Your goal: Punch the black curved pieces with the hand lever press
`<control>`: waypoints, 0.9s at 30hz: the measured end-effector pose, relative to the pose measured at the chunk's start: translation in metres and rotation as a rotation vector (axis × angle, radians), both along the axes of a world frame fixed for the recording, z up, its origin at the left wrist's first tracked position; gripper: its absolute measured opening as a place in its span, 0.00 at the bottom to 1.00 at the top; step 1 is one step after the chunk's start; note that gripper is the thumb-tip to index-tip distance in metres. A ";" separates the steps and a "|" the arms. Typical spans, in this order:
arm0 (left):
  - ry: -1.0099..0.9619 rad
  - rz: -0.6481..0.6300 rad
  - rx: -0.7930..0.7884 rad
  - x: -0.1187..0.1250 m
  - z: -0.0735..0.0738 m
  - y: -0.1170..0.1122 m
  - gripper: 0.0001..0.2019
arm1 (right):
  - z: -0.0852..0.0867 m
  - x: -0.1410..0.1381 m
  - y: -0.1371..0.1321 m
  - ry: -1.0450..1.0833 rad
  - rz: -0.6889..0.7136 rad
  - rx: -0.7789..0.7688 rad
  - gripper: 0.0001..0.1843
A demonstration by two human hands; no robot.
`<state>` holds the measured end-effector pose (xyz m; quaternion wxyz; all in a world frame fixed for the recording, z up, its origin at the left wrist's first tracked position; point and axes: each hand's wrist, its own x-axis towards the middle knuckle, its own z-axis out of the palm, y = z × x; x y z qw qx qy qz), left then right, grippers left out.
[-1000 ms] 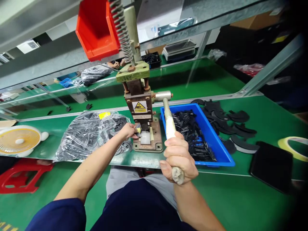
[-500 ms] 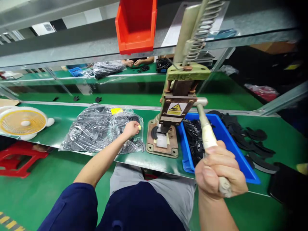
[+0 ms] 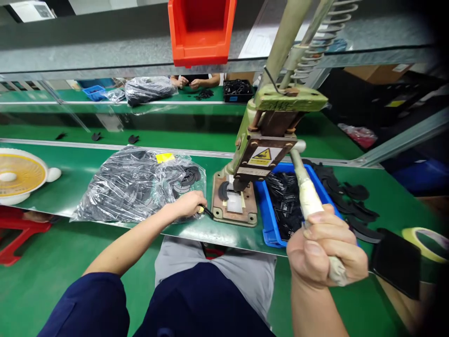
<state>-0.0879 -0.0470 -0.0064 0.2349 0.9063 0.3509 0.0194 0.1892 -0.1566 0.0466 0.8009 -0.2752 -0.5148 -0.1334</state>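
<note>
A small hand press [image 3: 261, 154] stands on the green bench, with a curved black part [image 3: 223, 191] lying on its base plate [image 3: 217, 210]. My right hand [image 3: 324, 248] is wrapped round the press's taped lever handle [image 3: 308, 199], near the bench's front edge. My left hand [image 3: 189, 204] rests at the edge of a clear plastic bag of black parts [image 3: 133, 185], just left of the base plate, its fingers pinched on a thin black piece [image 3: 207, 213].
A blue bin [image 3: 268, 224] of black clips sits right of the press, with loose black curved parts [image 3: 354, 196] beyond it. A red bin [image 3: 201, 30] hangs overhead. A small fan [image 3: 17, 175] lies far left, a tape roll [image 3: 426, 236] far right. Another person's hands [image 3: 191, 83] work across the bench.
My left hand has come back from the middle of the bag toward the bench's front edge and now pinches a thin black piece. My right hand stays on the lever.
</note>
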 end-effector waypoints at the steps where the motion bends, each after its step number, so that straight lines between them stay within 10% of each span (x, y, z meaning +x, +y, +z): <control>1: -0.060 0.025 0.008 -0.002 0.001 -0.001 0.14 | 0.000 0.000 0.000 -0.007 0.001 -0.003 0.21; 11: -0.361 0.319 0.108 -0.013 0.001 -0.014 0.10 | 0.000 -0.001 0.001 0.001 -0.017 0.001 0.23; 20: -0.795 0.606 -0.655 0.003 0.002 -0.019 0.18 | -0.004 -0.001 0.008 0.034 0.005 0.079 0.22; 27: -0.896 0.635 -0.816 0.027 0.017 -0.004 0.21 | -0.002 0.000 -0.011 -0.031 0.034 -0.122 0.13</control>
